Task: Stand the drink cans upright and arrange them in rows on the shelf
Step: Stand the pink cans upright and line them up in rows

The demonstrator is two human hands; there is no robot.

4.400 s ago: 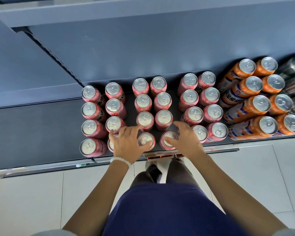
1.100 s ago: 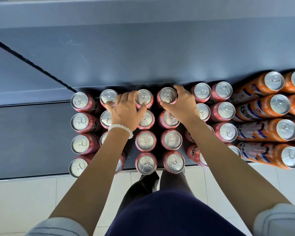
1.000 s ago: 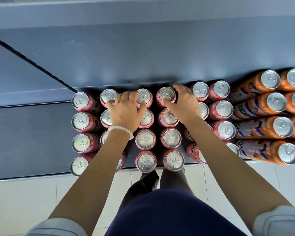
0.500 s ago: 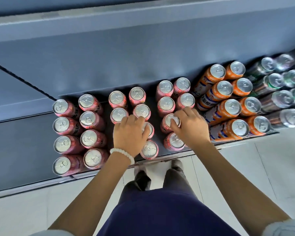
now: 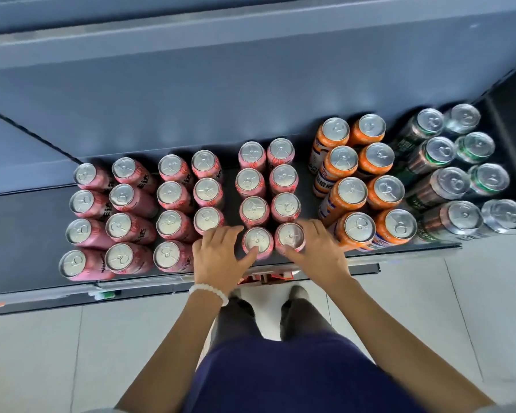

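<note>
hands at the shelf (image 5: 27,242) edge: left hand (image 5: 218,259) curls round one upright front pink can (image 5: 257,240), right hand (image 5: 318,251) round its neighbour (image 5: 290,236); both cans stand just ahead of the fingertips, their column running straight back.

Pink cans (image 5: 255,211): 23 visible, possibly one more under the left hand (image 5: 218,259). Orange cans (image 5: 352,192), beyond the right hand (image 5: 316,248): 8. Green cans (image 5: 440,153): 8.

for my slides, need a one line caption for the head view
Left hand and right hand grip two front pink cans on a shelf of upright rows.
</note>
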